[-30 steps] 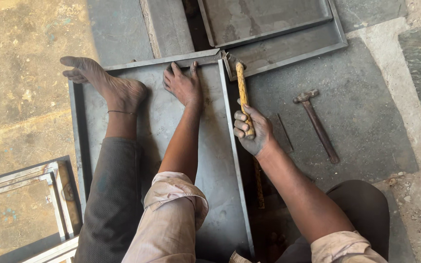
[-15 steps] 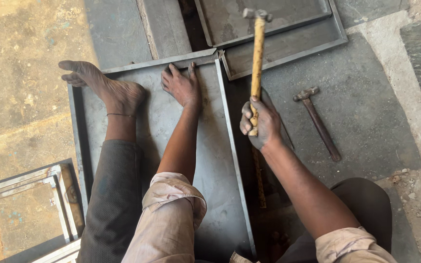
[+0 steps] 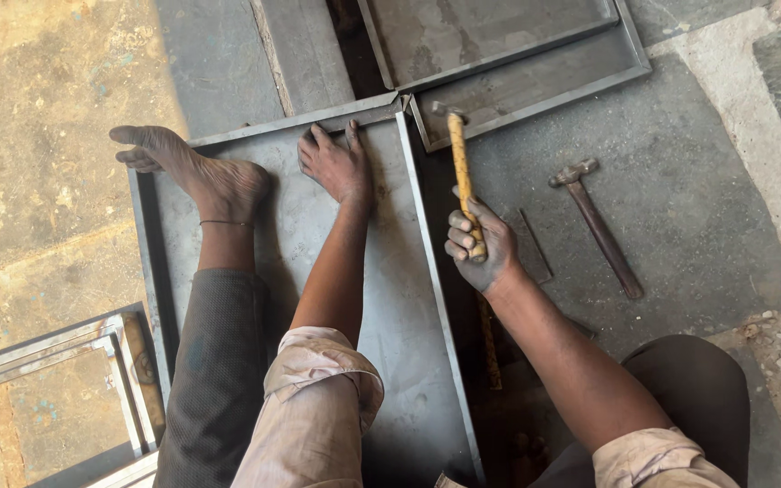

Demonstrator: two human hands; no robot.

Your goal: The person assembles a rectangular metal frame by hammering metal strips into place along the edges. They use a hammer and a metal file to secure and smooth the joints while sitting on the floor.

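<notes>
The floor point(image 3: 65, 181) is rough stone, tan beyond the left hand and grey past the right. On it, under the left hand, lies a long grey sheet-metal tray point(image 3: 390, 298) with low folded rims, dull and scuffed. Two more trays point(image 3: 517, 54) of the same metal lie nested ahead of the right hand, and a metal frame point(image 3: 56, 361) sits well out to the left, beside the trouser leg. A bare foot point(image 3: 210, 176) presses on the tray just left of the left hand, its toes over the rim.

The left arm reaches straight forward, sleeve rolled at the elbow; the left hand point(image 3: 336, 167) lies flat and open, palm down, fingers spread against the tray's far rim. The right arm angles in from the lower right; the right hand point(image 3: 481, 248) is closed in a fist round the yellow wooden handle of a hammer point(image 3: 460, 172), whose small steel head points away, near the tray's far right corner. A second hammer point(image 3: 598, 226), dark and rusty, lies loose on the floor to the right of the right hand, apart from it
</notes>
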